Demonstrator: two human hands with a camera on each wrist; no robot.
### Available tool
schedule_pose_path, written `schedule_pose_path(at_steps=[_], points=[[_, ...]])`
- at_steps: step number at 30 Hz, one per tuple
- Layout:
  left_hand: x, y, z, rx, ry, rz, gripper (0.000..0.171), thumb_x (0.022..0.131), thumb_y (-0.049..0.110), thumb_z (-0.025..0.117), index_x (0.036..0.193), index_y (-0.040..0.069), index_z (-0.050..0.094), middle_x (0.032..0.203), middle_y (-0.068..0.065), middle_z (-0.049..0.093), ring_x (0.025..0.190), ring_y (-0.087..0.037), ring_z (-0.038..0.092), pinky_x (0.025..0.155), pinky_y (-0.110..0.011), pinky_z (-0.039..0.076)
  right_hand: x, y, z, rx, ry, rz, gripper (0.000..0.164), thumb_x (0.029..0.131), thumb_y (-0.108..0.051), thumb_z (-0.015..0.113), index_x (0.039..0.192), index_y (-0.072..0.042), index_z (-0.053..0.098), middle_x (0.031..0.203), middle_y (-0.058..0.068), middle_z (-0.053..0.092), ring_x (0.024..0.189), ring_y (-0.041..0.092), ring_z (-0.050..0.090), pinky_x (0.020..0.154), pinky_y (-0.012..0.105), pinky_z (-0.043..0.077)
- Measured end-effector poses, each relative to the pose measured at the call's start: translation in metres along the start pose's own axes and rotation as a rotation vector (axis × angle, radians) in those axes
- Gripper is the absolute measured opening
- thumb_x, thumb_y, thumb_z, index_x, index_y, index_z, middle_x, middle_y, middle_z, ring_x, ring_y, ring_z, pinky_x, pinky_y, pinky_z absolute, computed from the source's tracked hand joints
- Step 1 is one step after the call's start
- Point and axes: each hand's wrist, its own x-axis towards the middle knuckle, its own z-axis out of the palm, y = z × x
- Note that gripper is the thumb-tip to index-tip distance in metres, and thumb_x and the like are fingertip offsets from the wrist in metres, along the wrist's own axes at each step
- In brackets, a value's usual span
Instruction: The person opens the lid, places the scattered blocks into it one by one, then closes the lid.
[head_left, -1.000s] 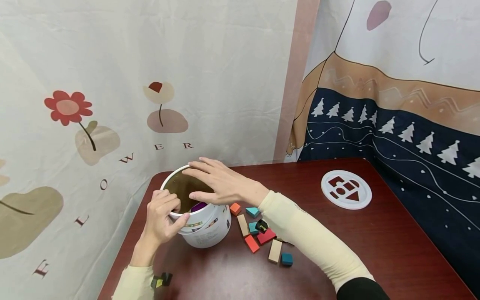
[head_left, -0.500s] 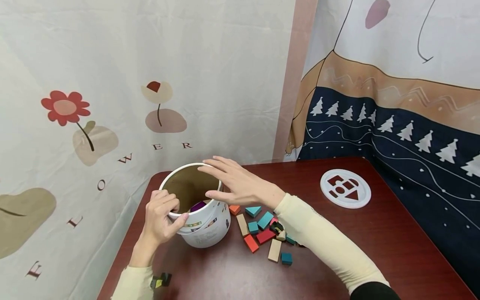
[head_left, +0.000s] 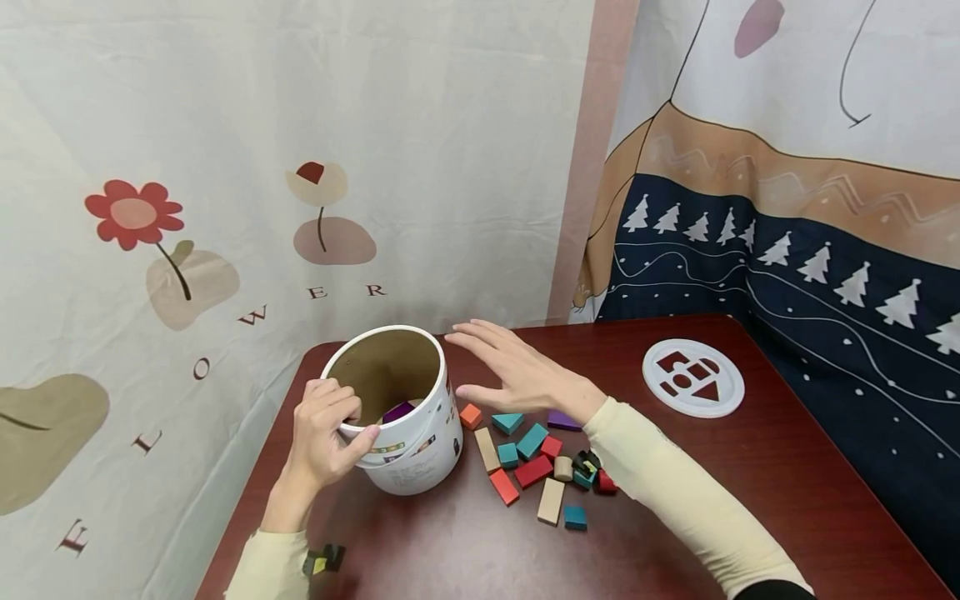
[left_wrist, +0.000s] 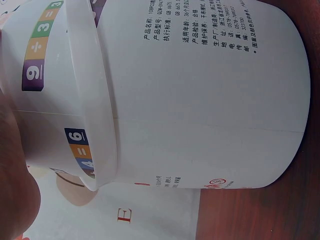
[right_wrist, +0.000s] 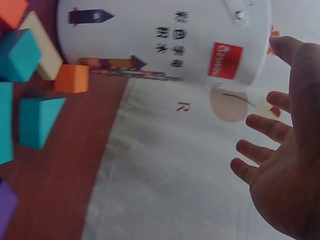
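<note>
A white bucket (head_left: pixel 412 458) with printed labels stands upright at the table's left side. My left hand (head_left: pixel 322 433) grips its near-left rim, fingers over the edge and thumb outside. In the left wrist view the bucket wall (left_wrist: pixel 210 110) fills most of the picture. Inside it a purple block (head_left: pixel 397 411) shows. My right hand (head_left: pixel 517 367) is held in the air just right of the bucket, fingers spread and holding nothing. Below that hand lie several loose wooden blocks, among them a teal triangular block (head_left: pixel 508 423), an orange cube (head_left: pixel 470 417) and a dark red block (head_left: pixel 533 472).
A white round lid (head_left: pixel 693 400) with shaped cut-outs lies at the right back of the dark red table (head_left: pixel 675 500). Printed cloth (head_left: pixel 465 167) hangs close behind the table and along its right side. A purple block (head_left: pixel 564 421) lies behind the other blocks.
My right hand has moved right, from over the bucket's opening to beside it, uncovering more of the bucket's inside and the blocks. The left hand keeps its place on the rim.
</note>
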Motion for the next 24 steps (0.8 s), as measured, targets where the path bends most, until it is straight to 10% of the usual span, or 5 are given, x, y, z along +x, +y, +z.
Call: schedule_pose_path(at_steps=[24], points=[[0.001,0.001,0.0,-0.006,0.002,0.0,0.037,0.074,0.037,0.06,0.055,0.014,0.038,0.055,0.007,0.03,0.057,-0.016,0.028,0.063,-0.042,0.027,-0.012,0.024,0.085,-0.063,-0.266,0.12,0.078,0.089,-0.053,0.069,0.153,-0.012,0.049,0.154,0.009,0.046,0.143,0.026,0.035,0.118,0.047,0.029]])
